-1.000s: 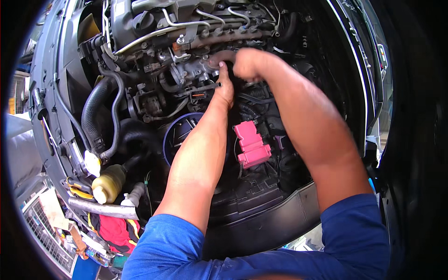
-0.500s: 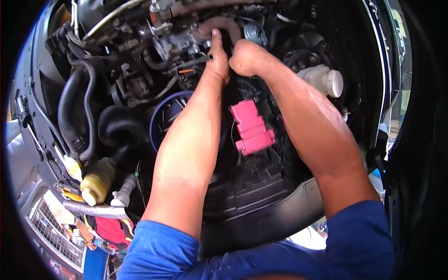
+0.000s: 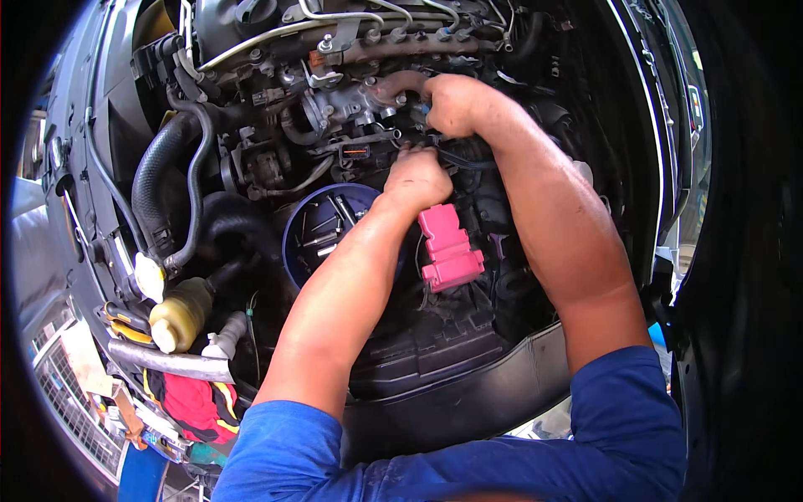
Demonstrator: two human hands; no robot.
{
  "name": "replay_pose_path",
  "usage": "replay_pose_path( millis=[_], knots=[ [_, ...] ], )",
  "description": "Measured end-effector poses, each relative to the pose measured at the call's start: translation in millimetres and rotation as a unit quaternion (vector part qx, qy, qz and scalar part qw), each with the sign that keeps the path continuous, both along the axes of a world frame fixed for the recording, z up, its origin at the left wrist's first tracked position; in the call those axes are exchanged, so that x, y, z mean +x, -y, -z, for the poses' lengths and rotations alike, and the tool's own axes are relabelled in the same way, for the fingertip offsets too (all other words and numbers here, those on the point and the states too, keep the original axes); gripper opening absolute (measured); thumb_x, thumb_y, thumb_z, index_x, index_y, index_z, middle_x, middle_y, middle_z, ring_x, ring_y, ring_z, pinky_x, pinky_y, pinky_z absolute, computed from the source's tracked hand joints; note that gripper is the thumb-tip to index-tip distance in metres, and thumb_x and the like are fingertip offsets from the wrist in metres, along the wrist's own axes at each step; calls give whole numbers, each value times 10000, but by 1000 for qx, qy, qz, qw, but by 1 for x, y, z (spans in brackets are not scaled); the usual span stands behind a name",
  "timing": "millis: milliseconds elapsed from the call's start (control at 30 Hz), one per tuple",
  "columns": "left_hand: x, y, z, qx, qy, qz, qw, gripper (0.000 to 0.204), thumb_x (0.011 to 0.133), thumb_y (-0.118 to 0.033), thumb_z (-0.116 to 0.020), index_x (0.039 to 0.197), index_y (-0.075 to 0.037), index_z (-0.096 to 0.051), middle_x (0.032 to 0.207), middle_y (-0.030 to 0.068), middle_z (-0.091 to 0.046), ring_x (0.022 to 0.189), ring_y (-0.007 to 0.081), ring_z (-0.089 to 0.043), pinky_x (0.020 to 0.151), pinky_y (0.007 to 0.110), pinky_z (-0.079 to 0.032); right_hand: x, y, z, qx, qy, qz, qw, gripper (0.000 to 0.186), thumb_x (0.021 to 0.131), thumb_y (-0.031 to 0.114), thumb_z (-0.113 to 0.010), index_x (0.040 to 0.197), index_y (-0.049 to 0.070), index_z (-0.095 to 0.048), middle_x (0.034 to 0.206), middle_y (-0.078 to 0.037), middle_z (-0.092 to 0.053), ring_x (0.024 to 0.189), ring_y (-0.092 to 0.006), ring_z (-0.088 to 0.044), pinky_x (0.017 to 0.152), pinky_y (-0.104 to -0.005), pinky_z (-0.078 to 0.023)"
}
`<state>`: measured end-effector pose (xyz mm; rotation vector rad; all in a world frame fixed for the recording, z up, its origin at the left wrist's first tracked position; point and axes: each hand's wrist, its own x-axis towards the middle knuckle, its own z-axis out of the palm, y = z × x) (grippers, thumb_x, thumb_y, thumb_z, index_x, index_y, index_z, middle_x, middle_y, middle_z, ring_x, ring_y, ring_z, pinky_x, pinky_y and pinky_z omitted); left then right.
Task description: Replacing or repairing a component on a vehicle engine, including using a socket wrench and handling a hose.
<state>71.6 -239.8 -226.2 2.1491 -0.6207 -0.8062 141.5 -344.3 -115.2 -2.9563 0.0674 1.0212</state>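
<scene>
Deep in the engine bay, my right hand (image 3: 452,107) is closed beside the right end of a rusty curved pipe (image 3: 400,82); what it grips is hidden. My left hand (image 3: 418,177), back upward, reaches with curled fingertips into the dark gap below a metal housing (image 3: 351,107) and a small open-ended tube (image 3: 393,134); what those fingers hold cannot be made out. Just below my left hand sits a pink plastic cover (image 3: 452,259). A blue round tray (image 3: 299,219) with loose metal bolts or sockets lies partly behind my left forearm.
Rubber hoses (image 3: 159,180) run down the left of the bay, near a yellowish reservoir (image 3: 180,322) and yellow-handled tools (image 3: 130,333). Metal fuel lines (image 3: 276,29) cross the top. A red and black cloth (image 3: 188,406) hangs at the lower left. The vehicle body edges enclose both sides.
My left hand has moved down from beside the curved pipe and turned back upward, its thumb now out of sight. My right hand stays near the pipe, slightly shifted. The camera view has shifted.
</scene>
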Motion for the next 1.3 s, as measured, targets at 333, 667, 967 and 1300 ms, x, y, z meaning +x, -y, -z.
replay_pose_path(
  millis=[333,667,967,1300],
  knots=[
    [29,13,-29,140,36,196,970,648,829,-240,-589,1428,-30,-462,1494,153,-467,1420,300,-393,1147,496,-297,23,-3,-3,31,-106,69,991,364,777,161,-674,1094,-14,-704,875,-159,-724,677,-260,-677,671,-397,-550],
    [26,9,-33,172,14,224,959,616,852,-263,-575,1418,-37,-482,1449,118,-528,1381,276,-442,1133,486,-314,37,-2,25,-61,-182,-59,980,433,770,101,-597,1191,87,-694,953,-248,-708,878,-353,-696,754,-450,-533],
    [25,6,-34,168,1,227,959,680,836,-285,-578,1453,-42,-427,1496,138,-471,1426,290,-384,1140,510,-318,36,-29,27,-97,-121,-43,987,466,769,71,-621,1225,138,-694,1198,-174,-684,1078,-347,-669,865,-435,-553],
    [14,-10,-11,150,-14,303,941,856,824,-270,-628,1558,-42,-251,1652,117,-181,1544,280,-37,1182,568,-184,-80,-9,58,-16,15,-62,998,360,874,273,-577,955,-58,-695,1009,-275,-683,992,-419,-657,870,-454,-534]
  ],
)
